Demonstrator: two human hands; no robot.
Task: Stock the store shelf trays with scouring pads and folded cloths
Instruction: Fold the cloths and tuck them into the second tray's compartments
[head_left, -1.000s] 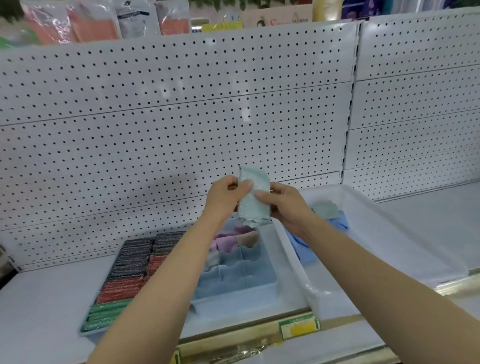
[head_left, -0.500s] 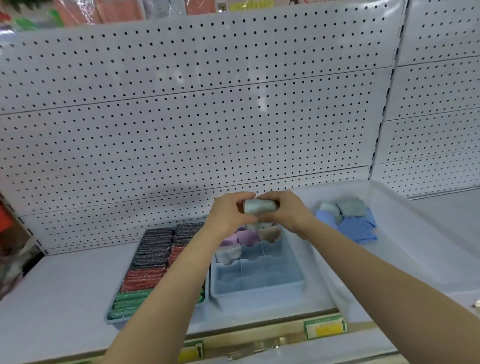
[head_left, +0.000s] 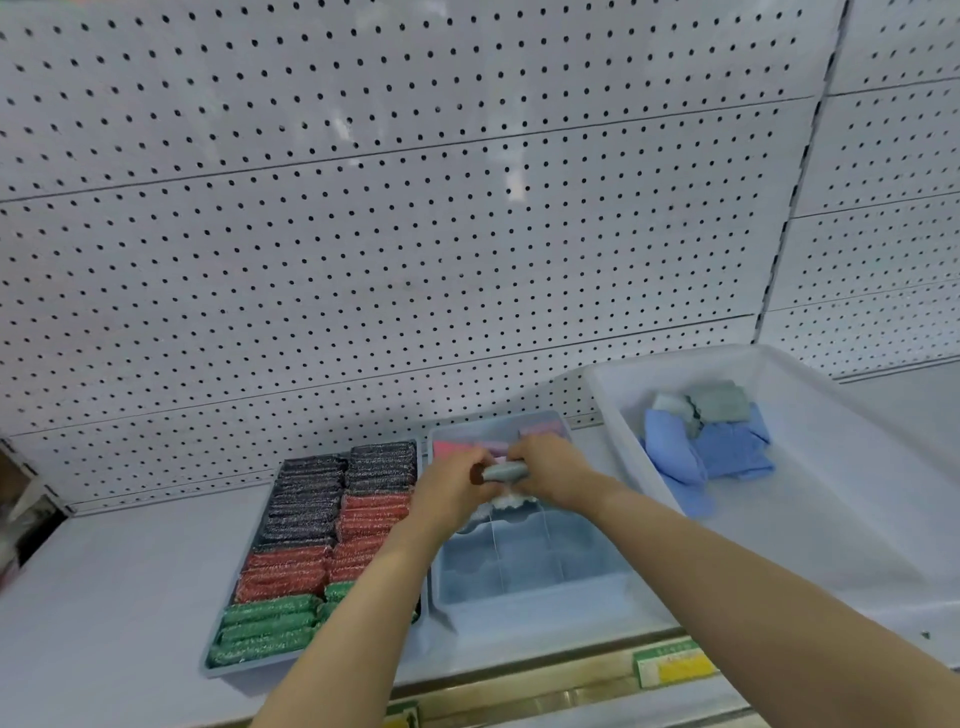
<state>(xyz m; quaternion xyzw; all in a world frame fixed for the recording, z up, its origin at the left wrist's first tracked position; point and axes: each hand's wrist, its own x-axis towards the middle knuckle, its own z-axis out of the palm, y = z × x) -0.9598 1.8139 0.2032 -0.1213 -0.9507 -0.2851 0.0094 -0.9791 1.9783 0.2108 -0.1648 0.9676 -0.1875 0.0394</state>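
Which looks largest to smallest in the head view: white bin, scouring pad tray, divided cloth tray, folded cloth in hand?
1. white bin
2. scouring pad tray
3. divided cloth tray
4. folded cloth
The bin's nearness may exaggerate it.

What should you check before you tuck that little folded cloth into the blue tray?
1. Both hands, left hand and right hand, grip the folded cloth: ok.
2. Cloth folded tight: ok.
3. Cloth is over the divided tray: ok.
4. Free slots at the tray's front: ok.
5. Exact slot under the hands: cannot tell, hidden.
6. More cloths wait in the white bin: ok.
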